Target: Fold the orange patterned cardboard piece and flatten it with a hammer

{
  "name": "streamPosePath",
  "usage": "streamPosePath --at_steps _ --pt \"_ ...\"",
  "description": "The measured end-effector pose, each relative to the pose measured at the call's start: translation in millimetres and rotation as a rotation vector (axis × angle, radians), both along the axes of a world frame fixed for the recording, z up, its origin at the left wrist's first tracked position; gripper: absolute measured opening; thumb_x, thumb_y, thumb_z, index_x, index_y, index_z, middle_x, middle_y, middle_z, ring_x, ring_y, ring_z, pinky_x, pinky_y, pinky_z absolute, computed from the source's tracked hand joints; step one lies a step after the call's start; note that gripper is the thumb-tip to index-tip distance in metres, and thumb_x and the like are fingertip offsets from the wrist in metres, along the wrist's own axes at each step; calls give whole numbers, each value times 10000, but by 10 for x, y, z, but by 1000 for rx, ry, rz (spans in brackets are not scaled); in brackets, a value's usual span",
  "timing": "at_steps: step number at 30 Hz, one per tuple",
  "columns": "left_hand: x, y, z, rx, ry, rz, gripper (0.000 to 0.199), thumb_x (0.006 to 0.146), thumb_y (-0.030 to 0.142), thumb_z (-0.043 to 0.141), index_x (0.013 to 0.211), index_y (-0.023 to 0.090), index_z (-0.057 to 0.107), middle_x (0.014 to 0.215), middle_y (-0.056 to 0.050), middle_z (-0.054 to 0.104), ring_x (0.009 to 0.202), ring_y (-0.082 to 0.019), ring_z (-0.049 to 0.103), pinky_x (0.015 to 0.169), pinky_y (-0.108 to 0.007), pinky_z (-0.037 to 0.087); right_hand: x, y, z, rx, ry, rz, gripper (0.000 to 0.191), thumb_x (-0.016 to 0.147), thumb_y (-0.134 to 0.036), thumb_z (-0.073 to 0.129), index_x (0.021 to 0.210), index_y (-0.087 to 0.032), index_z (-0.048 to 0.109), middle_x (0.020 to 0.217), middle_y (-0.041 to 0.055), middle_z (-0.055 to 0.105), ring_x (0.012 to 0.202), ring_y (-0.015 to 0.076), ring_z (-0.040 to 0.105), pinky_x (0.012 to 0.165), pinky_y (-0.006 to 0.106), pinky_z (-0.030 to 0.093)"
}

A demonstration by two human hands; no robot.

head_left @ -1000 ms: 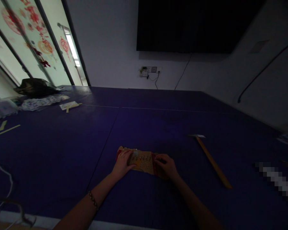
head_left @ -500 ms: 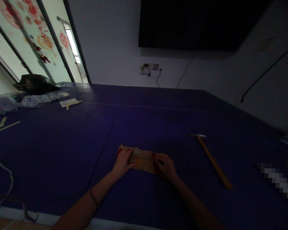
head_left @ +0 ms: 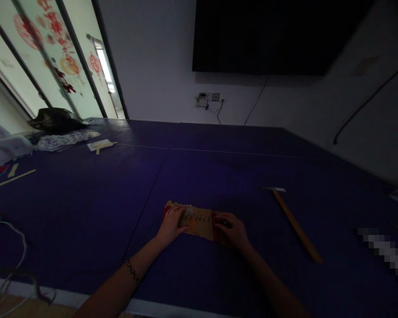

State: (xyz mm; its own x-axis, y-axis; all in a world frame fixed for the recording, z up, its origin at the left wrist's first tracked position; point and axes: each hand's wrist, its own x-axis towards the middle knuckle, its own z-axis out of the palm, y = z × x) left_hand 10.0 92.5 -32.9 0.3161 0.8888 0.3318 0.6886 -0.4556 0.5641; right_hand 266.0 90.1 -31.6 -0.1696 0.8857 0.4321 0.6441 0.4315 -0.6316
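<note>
A small flat packet (head_left: pixel 200 221), tan in the middle with red ends and a row of dark printed marks, lies on the dark blue tabletop (head_left: pixel 205 274). My left hand (head_left: pixel 172 224) grips its left end, fingers over the top edge and thumb on the front. At the red right end, my right hand (head_left: pixel 232 227) has its fingers curled and pinched on the edge. Some of each end is hidden by my hands. To the right of the packet, apart from my hands, lies a hammer (head_left: pixel 295 225) with a long wooden handle.
Yellowish strips (head_left: pixel 13 179), a white card (head_left: pixel 100 145), a clear plastic bag (head_left: pixel 9 149) and a black bag (head_left: pixel 56 119) lie at the left. White cable (head_left: pixel 21 238) loops near the front left edge. Sockets (head_left: pixel 209 98) are on the far wall below a dark screen (head_left: pixel 262 35).
The view has shifted slightly. My left hand keeps its hold; my right hand has shifted slightly at the packet's red end.
</note>
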Motion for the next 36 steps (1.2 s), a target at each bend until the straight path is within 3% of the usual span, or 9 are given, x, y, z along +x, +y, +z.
streamPosePath --at_steps 4,9,15,23,28,33,36 --pt "-2 -8 11 -18 -6 7 596 619 289 682 1157 210 440 1183 -121 501 1129 -276 432 952 -467 329 -22 -25 158 30 -53 -45 348 684 -311 611 1010 -194 584 967 93 634 901 235 569 789 385 457" --pt "-8 -7 18 -31 -21 10 591 614 292 686 1149 190 455 1173 -137 504 1128 -281 430 953 -461 327 -18 -82 249 -34 -66 -32 368 669 -267 594 1034 -224 570 926 57 649 850 222 593 758 362 471" --pt "-12 -10 30 -38 -23 4 593 614 290 686 1150 183 456 1169 -140 506 1126 -280 429 952 -458 327 0 -70 159 -179 49 -85 145 687 -263 533 777 -202 629 772 37 684 718 199 635 654 311 495" --pt "-13 -16 22 -49 -38 21 584 610 300 686 1140 188 468 1166 -133 509 1123 -280 432 951 -462 325 -25 -26 71 -172 60 -179 131 694 -301 503 742 -189 553 653 34 654 640 200 629 594 306 475" --pt "-17 -14 27 -55 -37 15 577 617 314 681 1140 191 467 1167 -131 511 1126 -274 431 956 -455 322 -49 -25 31 -182 60 -148 82 694 -291 502 687 -210 509 605 8 632 597 181 615 565 282 460" --pt "-18 -32 48 -53 -31 9 579 622 314 676 1147 209 455 1173 -123 508 1123 -275 436 955 -458 320 -64 -20 -9 -204 101 -116 87 697 -282 516 734 -204 509 644 23 640 642 196 624 615 318 477" --pt "-13 -45 57 -47 -25 5 582 635 308 665 1162 220 433 1186 -120 502 1142 -279 421 958 -469 315 -33 -9 -24 -223 145 -62 236 674 -259 551 897 -199 507 712 20 653 693 183 633 671 323 493"
